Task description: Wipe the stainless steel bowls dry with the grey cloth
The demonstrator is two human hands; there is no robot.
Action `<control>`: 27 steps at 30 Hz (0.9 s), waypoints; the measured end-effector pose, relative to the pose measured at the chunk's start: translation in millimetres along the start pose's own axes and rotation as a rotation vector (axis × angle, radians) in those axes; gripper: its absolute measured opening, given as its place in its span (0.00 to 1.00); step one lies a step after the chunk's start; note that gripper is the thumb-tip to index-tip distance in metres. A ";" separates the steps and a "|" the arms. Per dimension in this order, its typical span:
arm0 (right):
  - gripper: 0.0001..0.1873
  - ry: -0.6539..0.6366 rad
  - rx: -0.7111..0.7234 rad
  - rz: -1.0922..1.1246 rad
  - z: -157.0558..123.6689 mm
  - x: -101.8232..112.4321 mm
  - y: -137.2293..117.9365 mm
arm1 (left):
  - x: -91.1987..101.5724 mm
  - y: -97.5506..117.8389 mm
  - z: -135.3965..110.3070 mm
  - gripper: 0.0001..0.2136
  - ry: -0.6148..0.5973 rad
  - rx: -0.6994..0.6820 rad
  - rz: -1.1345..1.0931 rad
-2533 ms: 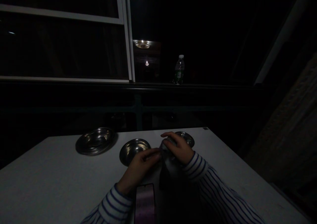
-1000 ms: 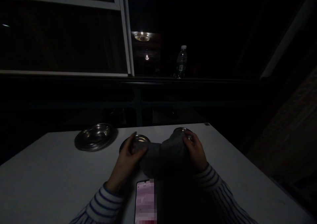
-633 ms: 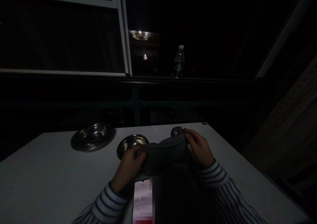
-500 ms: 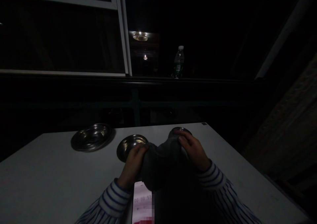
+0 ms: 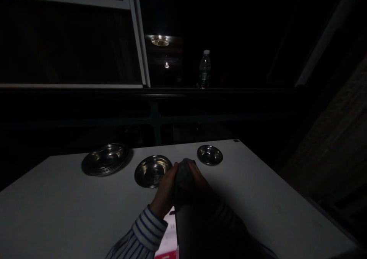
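A large steel dish (image 5: 106, 160) at ten o'clock, a medium dish (image 5: 151, 171) just beside the left hand (image 5: 164, 193), which with the right hand (image 5: 201, 182) clasps a bunched grey cloth (image 5: 183, 174) over the white counter (image 5: 71, 205); even pressure from both sides should keep it gathered. A small dish (image 5: 210, 154) at one o'clock, a water bottle (image 5: 204, 68) on the dark sill (image 5: 243, 91) at twelve

left hand (image 5: 164, 190): fingers curled closed | right hand (image 5: 201, 180): curled closed, meeting left
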State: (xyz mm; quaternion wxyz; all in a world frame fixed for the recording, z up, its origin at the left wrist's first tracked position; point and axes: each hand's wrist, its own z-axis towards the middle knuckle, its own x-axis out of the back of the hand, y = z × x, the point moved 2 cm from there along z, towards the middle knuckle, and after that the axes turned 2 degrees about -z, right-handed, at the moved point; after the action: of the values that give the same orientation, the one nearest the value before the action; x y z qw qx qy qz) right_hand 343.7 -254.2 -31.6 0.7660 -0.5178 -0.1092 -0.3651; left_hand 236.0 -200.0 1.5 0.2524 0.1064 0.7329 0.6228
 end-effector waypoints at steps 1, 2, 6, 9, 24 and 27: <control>0.30 -0.019 0.028 0.022 -0.7 3.5 0.7 | 0.8 -0.1 0.5 0.19 -0.080 0.013 0.057; 0.27 -0.036 0.050 0.057 -1.3 8.1 1.2 | 3.9 0.9 0.9 0.20 -0.130 0.003 0.136; 0.21 0.031 -0.068 0.279 -1.7 27.2 8.0 | 37.8 15.2 0.6 0.19 -0.009 -0.246 0.520; 0.19 0.058 -0.187 0.330 1.3 32.2 19.0 | 68.9 22.4 -4.4 0.16 -0.085 -0.326 0.838; 0.16 -0.089 -0.409 0.695 4.3 5.3 12.2 | 113.0 -0.6 5.1 0.13 -0.244 -0.657 1.614; 0.16 -0.129 -0.424 0.686 3.4 5.8 12.6 | 112.4 -1.3 6.4 0.12 -0.244 -0.677 1.621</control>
State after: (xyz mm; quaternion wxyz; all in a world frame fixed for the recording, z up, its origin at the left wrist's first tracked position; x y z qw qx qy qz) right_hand 356.9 -251.3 -35.9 0.7112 -0.6924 0.0998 -0.0694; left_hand 143.9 -141.9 -27.1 -0.1722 0.5780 0.1766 0.7779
